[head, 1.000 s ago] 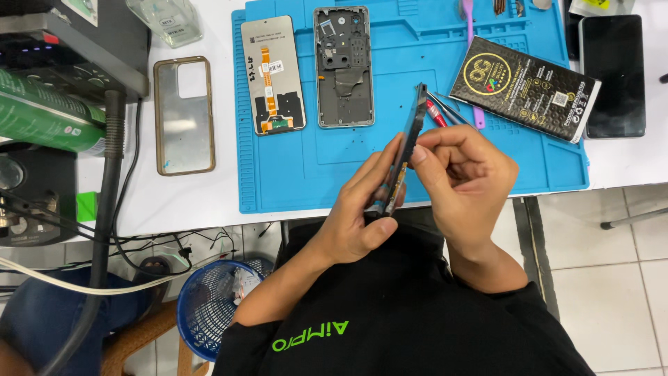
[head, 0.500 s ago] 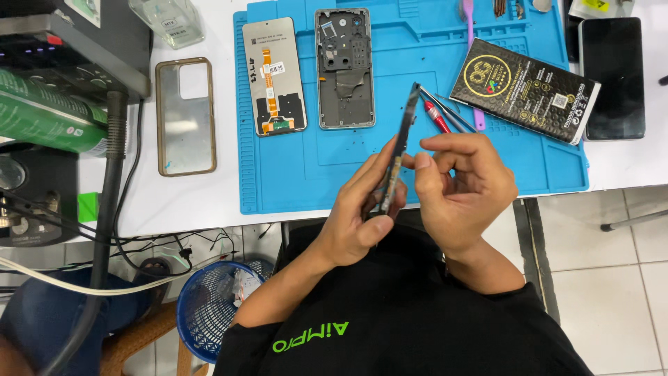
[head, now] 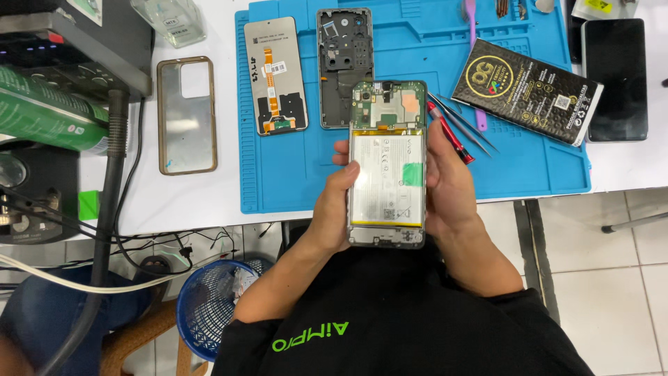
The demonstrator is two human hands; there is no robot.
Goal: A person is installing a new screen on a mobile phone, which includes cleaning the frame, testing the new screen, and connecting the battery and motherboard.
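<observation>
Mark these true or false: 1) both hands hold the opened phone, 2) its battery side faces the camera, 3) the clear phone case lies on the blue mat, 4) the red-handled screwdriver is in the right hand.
1) True: the left hand and the right hand grip the opened phone by its long edges.
2) True: battery and circuit board show.
3) False: the clear phone case lies on the white table, left of the blue mat.
4) False: the red-handled screwdriver lies on the mat beside the tweezers.
</observation>
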